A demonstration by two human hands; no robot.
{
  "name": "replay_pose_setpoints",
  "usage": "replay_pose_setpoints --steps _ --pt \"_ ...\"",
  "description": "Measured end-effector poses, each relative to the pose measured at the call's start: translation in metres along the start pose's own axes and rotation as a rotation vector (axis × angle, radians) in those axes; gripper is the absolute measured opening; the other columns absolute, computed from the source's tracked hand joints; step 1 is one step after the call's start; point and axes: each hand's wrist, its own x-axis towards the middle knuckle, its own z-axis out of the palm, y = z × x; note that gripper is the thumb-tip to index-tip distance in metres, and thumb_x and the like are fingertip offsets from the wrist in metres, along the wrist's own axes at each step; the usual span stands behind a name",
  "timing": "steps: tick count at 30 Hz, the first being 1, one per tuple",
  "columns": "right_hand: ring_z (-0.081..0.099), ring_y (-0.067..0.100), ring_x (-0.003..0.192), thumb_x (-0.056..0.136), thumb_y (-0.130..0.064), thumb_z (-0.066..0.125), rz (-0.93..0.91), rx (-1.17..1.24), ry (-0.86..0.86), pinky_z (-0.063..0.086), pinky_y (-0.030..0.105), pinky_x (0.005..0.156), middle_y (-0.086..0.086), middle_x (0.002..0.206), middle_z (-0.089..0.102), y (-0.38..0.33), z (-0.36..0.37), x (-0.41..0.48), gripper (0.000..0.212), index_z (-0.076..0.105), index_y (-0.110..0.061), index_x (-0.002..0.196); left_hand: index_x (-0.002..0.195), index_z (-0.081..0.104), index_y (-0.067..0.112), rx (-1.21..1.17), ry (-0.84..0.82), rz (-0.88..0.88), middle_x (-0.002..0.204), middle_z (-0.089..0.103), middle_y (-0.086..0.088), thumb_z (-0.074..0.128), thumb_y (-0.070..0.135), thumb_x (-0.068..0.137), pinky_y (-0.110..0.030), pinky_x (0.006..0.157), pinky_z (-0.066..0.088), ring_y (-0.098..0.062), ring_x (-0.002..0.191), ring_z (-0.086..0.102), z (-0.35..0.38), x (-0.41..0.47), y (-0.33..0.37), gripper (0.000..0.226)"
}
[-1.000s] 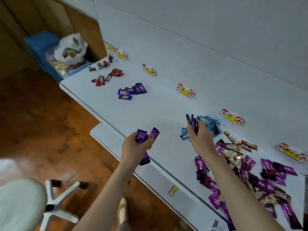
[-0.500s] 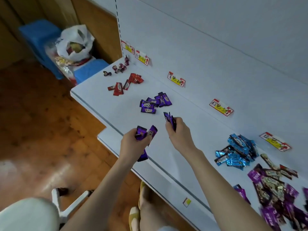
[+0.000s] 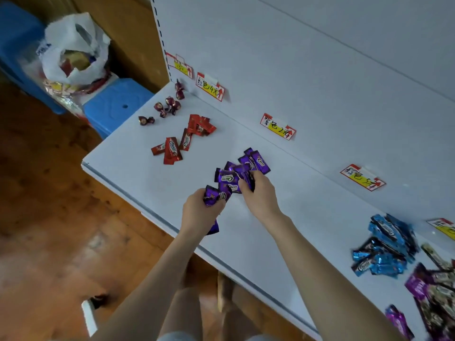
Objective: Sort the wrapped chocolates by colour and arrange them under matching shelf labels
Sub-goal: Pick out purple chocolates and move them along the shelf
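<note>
Both hands have moved left along the white shelf and now meet at the purple pile, which lies in the middle of the frame, below the purple label on the back panel. At the lower right a mixed heap of purple and gold sweets runs off the edge, with a blue pile just above it. To the upper left of the purple pile lie the red chocolates, and beyond them a few dark round sweets near the red label. The right hand has its fingers curled round some purple bars, which touch the near edge of the pile. The left hand, just beside it towards the shelf's front, grips a purple handful, and one wrapper pokes out below the palm. Another label hangs farther right on the panel.
</note>
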Motion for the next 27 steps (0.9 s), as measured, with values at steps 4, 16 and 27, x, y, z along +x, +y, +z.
replay_pose_setpoints --steps 4,16,27 --pt "0.053 0.024 0.102 0.093 -0.025 0.052 0.104 -0.044 0.083 0.037 0.022 0.077 0.013 0.114 0.055 0.001 0.014 0.021 0.031 0.051 -0.005 0.116 0.069 0.048 0.019 0.067 -0.100 0.039 0.061 0.052 0.004 0.064 0.019 0.086 -0.013 0.043 0.032 -0.010 0.052 0.043 -0.005 0.037 -0.004 0.023" --pt "0.051 0.025 0.108 0.087 -0.024 0.060 0.303 -0.052 0.252 0.036 0.026 0.082 0.012 0.119 0.053 0.002 0.045 0.058 0.039 0.051 -0.008 0.121 0.080 0.056 0.003 0.352 -0.323 0.183 0.082 0.055 -0.022 0.062 0.014 0.082 -0.041 0.069 0.047 -0.039 0.079 0.057 0.005 0.099 -0.009 0.013" --pt "0.048 0.022 0.114 0.082 -0.026 0.067 0.269 0.038 0.316 0.024 0.008 0.080 0.009 0.124 0.054 0.003 0.037 0.054 0.051 0.050 -0.006 0.126 0.125 0.050 0.010 0.373 -0.307 0.337 0.118 0.052 -0.009 0.078 0.029 0.073 -0.030 0.093 0.038 -0.023 0.110 0.043 0.010 0.094 -0.016 0.062"
